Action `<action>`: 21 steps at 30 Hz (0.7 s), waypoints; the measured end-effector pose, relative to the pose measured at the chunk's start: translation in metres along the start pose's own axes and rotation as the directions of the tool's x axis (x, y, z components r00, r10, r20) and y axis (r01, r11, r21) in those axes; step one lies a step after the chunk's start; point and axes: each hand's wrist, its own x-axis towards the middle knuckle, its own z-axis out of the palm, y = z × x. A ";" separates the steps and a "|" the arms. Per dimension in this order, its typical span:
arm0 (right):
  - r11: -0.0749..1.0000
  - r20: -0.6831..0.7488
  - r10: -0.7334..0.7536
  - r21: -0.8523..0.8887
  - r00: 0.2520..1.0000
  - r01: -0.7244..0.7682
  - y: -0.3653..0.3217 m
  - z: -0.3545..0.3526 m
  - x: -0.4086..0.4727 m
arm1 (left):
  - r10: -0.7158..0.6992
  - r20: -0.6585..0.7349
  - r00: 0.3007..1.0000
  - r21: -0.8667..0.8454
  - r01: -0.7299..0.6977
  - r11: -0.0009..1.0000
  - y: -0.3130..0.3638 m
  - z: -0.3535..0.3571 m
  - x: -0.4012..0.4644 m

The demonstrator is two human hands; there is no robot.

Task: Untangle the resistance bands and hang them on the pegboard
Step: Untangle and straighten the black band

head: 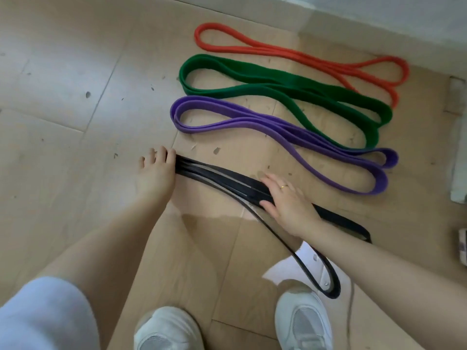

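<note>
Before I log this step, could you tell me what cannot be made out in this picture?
1. Pegboard: not in the head view at all.
2. Black band: its left end lies under the left hand, its middle under the right hand; whether it is fully untangled is unclear.
3. Pale objects at the right edge: cut off, unidentifiable.
4. Shoes: cut off by the bottom edge.
</note>
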 end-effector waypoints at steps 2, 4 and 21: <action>0.993 0.028 0.106 -0.051 0.994 -0.104 0.039 -0.009 -0.033 | -0.012 0.059 0.998 0.000 0.012 1.000 0.011 -0.002 -0.004; 0.967 0.040 0.240 -0.098 0.970 -0.235 0.070 -0.016 -0.064 | 0.038 0.071 0.997 -0.037 -0.035 0.999 0.031 -0.005 -0.015; 0.895 -0.179 0.358 -0.213 0.917 -0.391 0.146 -0.008 -0.085 | 0.567 -0.027 0.823 0.149 -0.558 0.816 0.139 0.005 -0.048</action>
